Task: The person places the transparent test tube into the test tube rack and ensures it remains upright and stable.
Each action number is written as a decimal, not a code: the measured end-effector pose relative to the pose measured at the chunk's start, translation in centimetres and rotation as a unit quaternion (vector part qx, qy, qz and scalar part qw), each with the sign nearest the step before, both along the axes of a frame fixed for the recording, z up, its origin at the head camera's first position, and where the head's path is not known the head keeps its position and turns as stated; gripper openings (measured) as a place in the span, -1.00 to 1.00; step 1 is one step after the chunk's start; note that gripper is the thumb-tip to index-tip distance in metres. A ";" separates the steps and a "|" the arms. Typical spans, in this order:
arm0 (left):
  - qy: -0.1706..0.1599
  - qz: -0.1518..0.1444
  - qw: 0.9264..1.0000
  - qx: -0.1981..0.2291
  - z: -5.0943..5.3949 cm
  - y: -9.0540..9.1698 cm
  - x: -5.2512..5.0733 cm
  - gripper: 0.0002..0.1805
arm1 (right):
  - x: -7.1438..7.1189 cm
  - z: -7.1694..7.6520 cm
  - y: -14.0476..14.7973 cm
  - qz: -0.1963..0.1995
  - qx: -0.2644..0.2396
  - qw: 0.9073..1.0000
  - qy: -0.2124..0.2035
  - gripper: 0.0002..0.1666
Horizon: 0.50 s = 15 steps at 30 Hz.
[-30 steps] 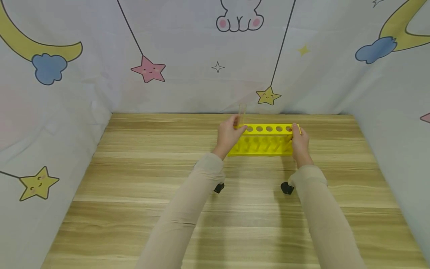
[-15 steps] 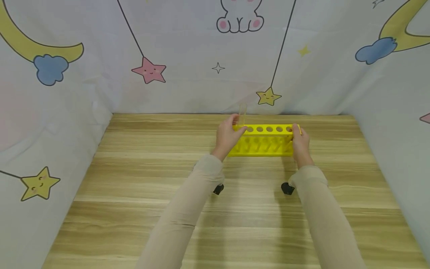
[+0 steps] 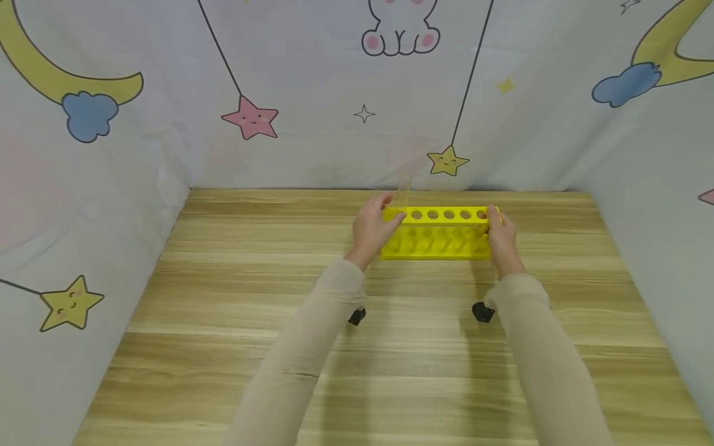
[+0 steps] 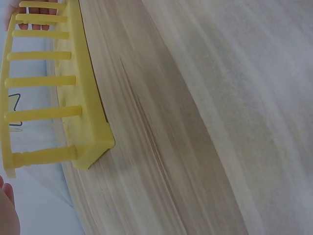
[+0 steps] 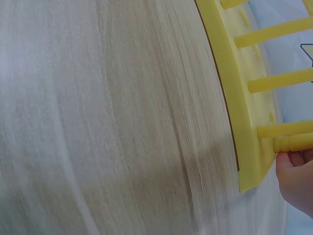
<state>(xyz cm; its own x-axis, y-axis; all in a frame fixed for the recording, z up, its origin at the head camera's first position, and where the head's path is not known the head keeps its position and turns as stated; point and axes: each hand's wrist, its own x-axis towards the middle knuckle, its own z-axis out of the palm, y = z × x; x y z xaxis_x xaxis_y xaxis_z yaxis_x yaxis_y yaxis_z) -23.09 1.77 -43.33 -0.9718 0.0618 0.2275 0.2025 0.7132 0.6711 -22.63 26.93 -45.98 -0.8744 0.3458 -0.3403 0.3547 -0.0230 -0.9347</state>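
Observation:
A yellow test tube rack [image 3: 440, 215] stands upright near the table's back edge, its row of round holes facing up. One clear test tube [image 3: 404, 193] rises from the rack's left end; its lower part is hard to make out. My left hand [image 3: 370, 228] is beside that end, thumb and fingers spread about the tube. In the left wrist view, the visible part of my left hand [image 4: 7, 213] is apart from the rack's end post. My right hand [image 3: 504, 238] grips the rack's right end, thumb on top. The right wrist view shows its fingers [image 5: 288, 164] at the end post.
The wooden table [image 3: 424, 384] stretches in front of the rack. A white curtain [image 3: 312, 80] printed with stars and moons hangs behind and at both sides. Black wrist devices [image 3: 483, 312] show under both sleeves.
My left hand has shifted slightly left, its fingers loosening from the test tube. The tube stays upright at the rack's left end. My right hand keeps its grip on the rack.

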 end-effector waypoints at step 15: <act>-0.003 -0.001 1.000 0.016 -1.5 -1.2 0.2 -0.55 | 0.0 1.0 1.2 -0.037 -0.094 0.995 -0.006 -0.73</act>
